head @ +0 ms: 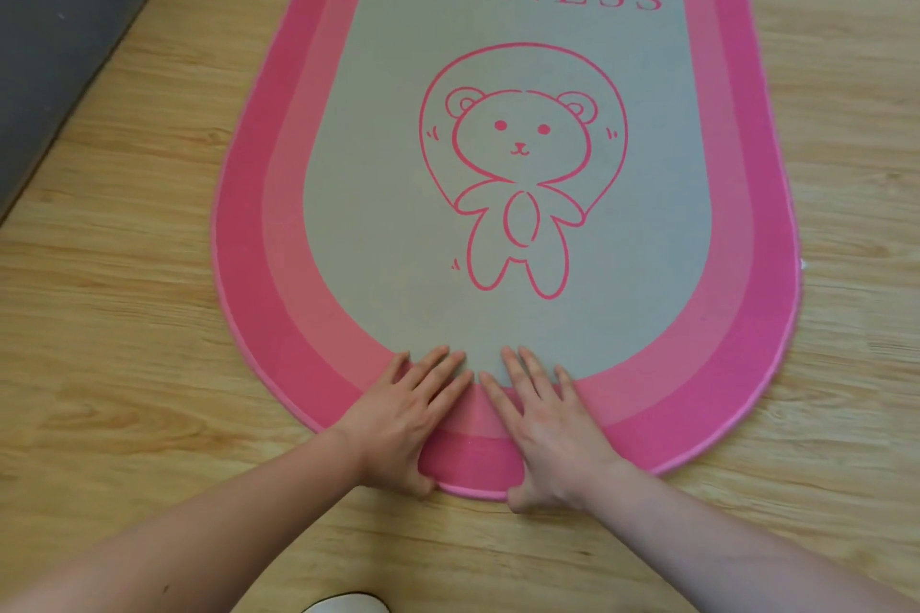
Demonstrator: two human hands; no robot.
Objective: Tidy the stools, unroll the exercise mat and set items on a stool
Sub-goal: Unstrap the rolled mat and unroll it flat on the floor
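A light wooden floor (124, 314) with plank grain carries everything. A mat (508, 214) with a rounded end, pink bands and a grey middle lies flat on it, printed with FITNESS and a bear outline. A dark grey strip (64, 40) runs along the upper left. A white object (348, 605) is cut off at the bottom edge.

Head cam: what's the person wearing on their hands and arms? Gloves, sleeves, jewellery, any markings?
Nothing worn that shows. The left hand and right hand are bare: no gloves, rings, watch or wristbands. The left forearm and right forearm are uncovered right to the frame edge, with no sleeve or cuff in view.
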